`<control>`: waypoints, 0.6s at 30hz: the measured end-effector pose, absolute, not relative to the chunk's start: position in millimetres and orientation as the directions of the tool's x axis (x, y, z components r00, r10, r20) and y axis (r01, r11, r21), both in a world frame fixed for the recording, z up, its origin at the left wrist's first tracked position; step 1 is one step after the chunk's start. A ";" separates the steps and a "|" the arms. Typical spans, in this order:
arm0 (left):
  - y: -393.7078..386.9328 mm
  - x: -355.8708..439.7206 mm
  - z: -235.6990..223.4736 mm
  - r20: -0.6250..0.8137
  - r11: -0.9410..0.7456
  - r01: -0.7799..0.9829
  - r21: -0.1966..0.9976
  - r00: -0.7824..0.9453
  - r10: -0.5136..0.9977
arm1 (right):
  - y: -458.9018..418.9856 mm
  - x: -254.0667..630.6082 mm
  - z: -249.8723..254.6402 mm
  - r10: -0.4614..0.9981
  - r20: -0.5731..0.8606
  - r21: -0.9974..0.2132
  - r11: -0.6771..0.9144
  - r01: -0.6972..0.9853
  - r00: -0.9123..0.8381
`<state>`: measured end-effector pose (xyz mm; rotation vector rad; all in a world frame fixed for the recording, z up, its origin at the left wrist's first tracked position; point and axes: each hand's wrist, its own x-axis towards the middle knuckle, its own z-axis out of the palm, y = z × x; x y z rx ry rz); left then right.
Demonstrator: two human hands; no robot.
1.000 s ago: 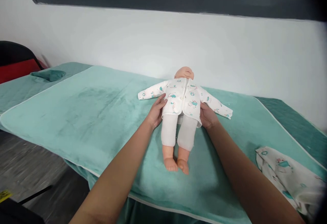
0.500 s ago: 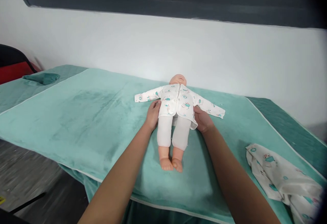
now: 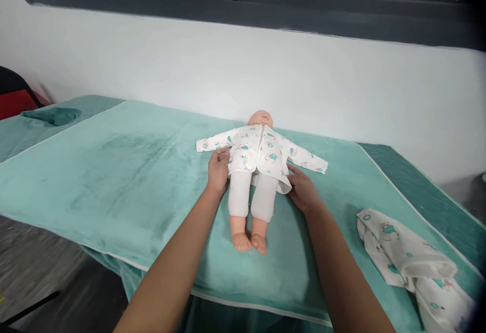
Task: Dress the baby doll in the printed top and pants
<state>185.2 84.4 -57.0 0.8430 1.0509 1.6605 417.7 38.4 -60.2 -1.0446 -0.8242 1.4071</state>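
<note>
A baby doll (image 3: 260, 117) lies on its back on the bed, with its head towards the wall and its bare feet towards me. It wears a white printed baby shirt (image 3: 258, 151), closed at the front, with both sleeves spread out sideways. White cloth covers the upper legs. My left hand (image 3: 219, 171) is closed at the left side edge of the shirt, with its fingertips on the cloth. On the right side, my right hand (image 3: 302, 189) has its fingers at the shirt's edge near the flared hem. Some fingertips are hidden by the cloth.
A crumpled white printed garment (image 3: 408, 257) lies near the right front edge. Green velvety cloth (image 3: 125, 181) covers the bed. A darker green folded cloth (image 3: 53, 115) is at the far left, near a red and black chair (image 3: 17, 102). The white wall (image 3: 322, 80) rises behind.
My view has shifted slightly, moving the scene a little to the left. My right hand has moved slightly outward and nearer to me along the shirt's side. The doll keeps its pose.
</note>
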 end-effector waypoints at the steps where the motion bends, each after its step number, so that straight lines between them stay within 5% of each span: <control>1: 84.6 184.6 -57.5 0.055 -0.167 -0.360 0.918 -0.301 0.952 | 37.8 418.5 -60.3 0.988 -0.149 -0.922 -0.121 -0.368 0.049; 11: 85.9 179.1 -58.9 0.044 -0.137 -0.380 0.915 -0.244 0.969 | 71.8 467.8 -49.5 0.948 -0.315 -0.786 -0.293 -0.544 -0.056; 18: 83.4 180.3 -56.3 0.049 -0.126 -0.322 0.938 -0.236 0.971 | 89.7 497.9 -61.4 0.937 -0.190 -0.729 0.065 -0.681 0.293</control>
